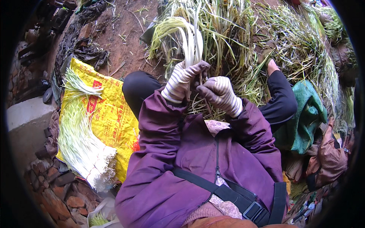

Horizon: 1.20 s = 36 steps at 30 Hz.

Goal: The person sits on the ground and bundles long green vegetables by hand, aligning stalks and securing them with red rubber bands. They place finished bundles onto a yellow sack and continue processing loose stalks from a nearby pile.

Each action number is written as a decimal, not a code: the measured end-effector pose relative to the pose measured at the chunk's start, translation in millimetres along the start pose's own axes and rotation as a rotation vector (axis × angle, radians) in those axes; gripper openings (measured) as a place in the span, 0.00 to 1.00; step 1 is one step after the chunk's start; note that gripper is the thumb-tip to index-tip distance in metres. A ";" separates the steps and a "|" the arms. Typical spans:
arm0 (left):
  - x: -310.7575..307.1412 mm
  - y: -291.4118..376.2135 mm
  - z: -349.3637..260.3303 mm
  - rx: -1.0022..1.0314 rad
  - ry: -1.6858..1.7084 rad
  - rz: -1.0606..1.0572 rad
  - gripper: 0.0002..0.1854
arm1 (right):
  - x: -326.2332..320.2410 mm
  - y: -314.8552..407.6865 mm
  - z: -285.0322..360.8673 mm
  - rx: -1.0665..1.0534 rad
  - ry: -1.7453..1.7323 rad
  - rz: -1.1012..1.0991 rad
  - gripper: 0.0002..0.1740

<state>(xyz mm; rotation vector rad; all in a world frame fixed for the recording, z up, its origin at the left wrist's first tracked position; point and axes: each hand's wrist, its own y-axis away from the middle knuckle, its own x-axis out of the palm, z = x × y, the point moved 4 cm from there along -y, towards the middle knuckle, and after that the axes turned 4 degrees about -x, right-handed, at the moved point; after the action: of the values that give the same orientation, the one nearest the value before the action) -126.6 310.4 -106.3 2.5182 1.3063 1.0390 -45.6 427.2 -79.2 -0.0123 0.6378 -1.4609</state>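
My left hand (182,79), in a striped knit glove with dark fingertips, grips a small bunch of pale leafy stalks (188,47). Their white parts rise from the fist, and the yellow-green leaves droop over to the left. Close beside it is my right hand (218,91), gloved the same way, with its fingers curled against a thin brownish strand (201,79) below the bunch. Part of that strand is hidden by the fingers. Just beyond both hands lies a heap of long, uncleaned leafy stalks (225,37), some of them withered.
On my left, a yellow printed woven sack (122,136) carries a large pile of pale stalks (82,139) and a smaller bundle (81,85). A green woven sack (306,116) lies to my right, near another person's sleeve (328,156). Broken bricks (54,199) and a concrete block (30,114) stand at far left.
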 end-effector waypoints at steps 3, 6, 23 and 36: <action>0.2 1.7 3.0 -0.073 0.121 0.104 0.17 | 16.2 18.4 -9.5 0.466 -0.726 -0.222 0.15; -0.3 0.7 6.5 -0.118 0.151 0.140 0.19 | 29.1 34.5 -17.3 0.701 -1.113 -0.392 0.12; 6.1 2.9 12.3 -0.025 0.006 -0.017 0.20 | -4.5 42.6 -22.4 0.530 -0.456 -0.701 0.14; -5.6 -1.1 17.0 0.044 0.038 -0.113 0.17 | -92.2 135.3 -23.9 0.775 0.745 0.296 0.19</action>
<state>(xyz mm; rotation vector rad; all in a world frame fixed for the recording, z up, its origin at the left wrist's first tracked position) -119.0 310.1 -122.6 2.4337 1.4788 1.0500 70.3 539.8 -114.8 1.2223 0.5814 -1.3184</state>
